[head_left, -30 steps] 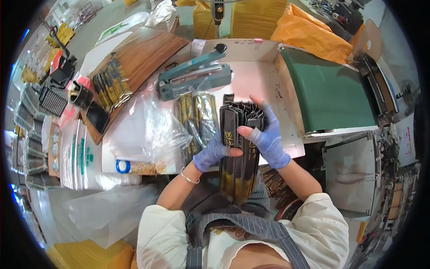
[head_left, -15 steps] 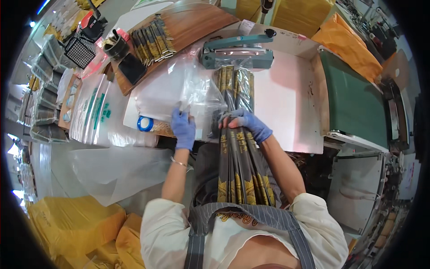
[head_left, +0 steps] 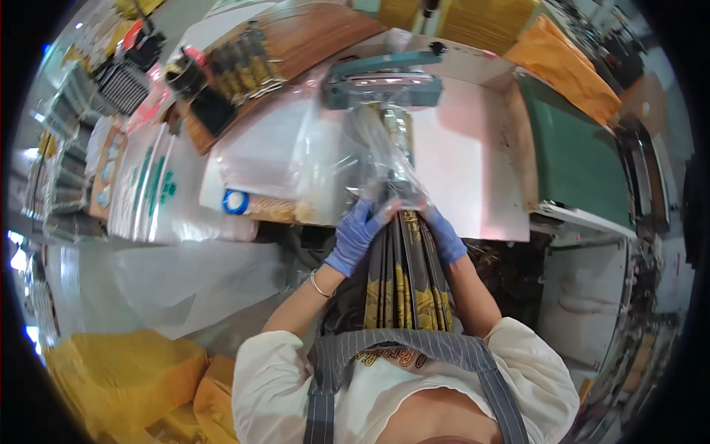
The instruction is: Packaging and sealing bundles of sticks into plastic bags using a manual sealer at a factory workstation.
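Observation:
Several long, slim dark packets with gold patterns (head_left: 408, 277) lie as a bundle on my lap, pointing away from me. A clear plastic bag (head_left: 381, 152) is over the table edge at their far ends. My left hand (head_left: 356, 235), in a blue glove with bare fingertips, pinches the bag's near edge from the left. My right hand (head_left: 444, 235), gloved alike, is closed at the bag's edge on the bundle's right side. Part of its fingers is hidden. Beyond, more dark-and-gold packets (head_left: 400, 129) lie on the white table, partly under the bag.
A teal bag sealer (head_left: 384, 89) stands at the back of the white table (head_left: 473, 163). Left are stacked clear bags (head_left: 266, 163), a blue tape roll (head_left: 235, 201) and a wooden board (head_left: 318, 37) with wrapped packets (head_left: 248, 63). A green panel (head_left: 573, 155) stands right.
My left hand has moved right from the stacked bags, bringing a clear bag to the bundle's far ends. My right hand has shifted from atop the bundle to its right side.

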Demonstrator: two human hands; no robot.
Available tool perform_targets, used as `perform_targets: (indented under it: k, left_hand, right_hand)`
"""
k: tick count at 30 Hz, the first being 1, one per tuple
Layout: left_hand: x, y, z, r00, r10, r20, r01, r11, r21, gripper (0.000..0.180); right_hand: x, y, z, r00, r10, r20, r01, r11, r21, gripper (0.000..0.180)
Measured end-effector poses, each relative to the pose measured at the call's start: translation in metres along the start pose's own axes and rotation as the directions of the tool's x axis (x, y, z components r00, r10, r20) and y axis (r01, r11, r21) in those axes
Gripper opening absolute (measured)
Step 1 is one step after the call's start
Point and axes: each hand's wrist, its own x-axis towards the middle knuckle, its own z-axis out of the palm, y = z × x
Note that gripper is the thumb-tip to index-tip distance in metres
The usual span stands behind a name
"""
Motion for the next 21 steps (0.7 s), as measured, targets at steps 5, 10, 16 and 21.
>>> perform_targets:
  k: [5, 10, 16, 21]
  left_hand:
    - [-0.031, 0.058, -0.006, 0.927, 0.222, 0.303, -0.011, 0.822, -0.569, 0.045]
    - [0.013, 0.058, -0.028, 0.802, 0.446, 0.397, -0.199, 0.827, -0.526, 0.038]
    - [0.171, 0.027, -0.033, 0.874, 0.118, 0.471, -0.107, 0.993, -0.051, 0.040]
    - [0.248, 0.061, -0.060, 0.994, 0.049, 0.097, -0.016, 0.950, -0.310, 0.027]
  right_hand:
    - [-0.131, 0.078, -0.036, 0.926, -0.024, -0.376, 0.005, 0.999, -0.052, 0.057]
    - [-0.166, 0.019, 0.005, 0.925, 0.045, -0.378, 0.000, 0.993, 0.118, 0.061]
    - [-0.089, -0.110, -0.052, 0.851, -0.476, 0.222, 0.077, -0.305, -0.949, 0.020]
    - [-0.099, -0.210, -0.015, 0.616, -0.741, 0.267, 0.205, -0.176, -0.963, 0.009]
